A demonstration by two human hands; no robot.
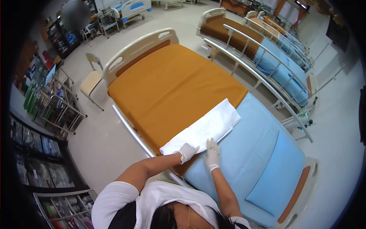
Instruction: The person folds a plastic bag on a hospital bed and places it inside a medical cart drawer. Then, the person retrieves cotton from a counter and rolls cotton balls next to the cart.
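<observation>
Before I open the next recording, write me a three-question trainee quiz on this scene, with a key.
1. Fill in: the sheet under the pillow is light (blank).
2. Short answer: what do the left hand and right hand both wear?
3. True or false: the white cloth lies on the pillow.

Key:
1. Blue.
2. Pale gloves.
3. False; it lies at least partly on the brown cover.
</observation>
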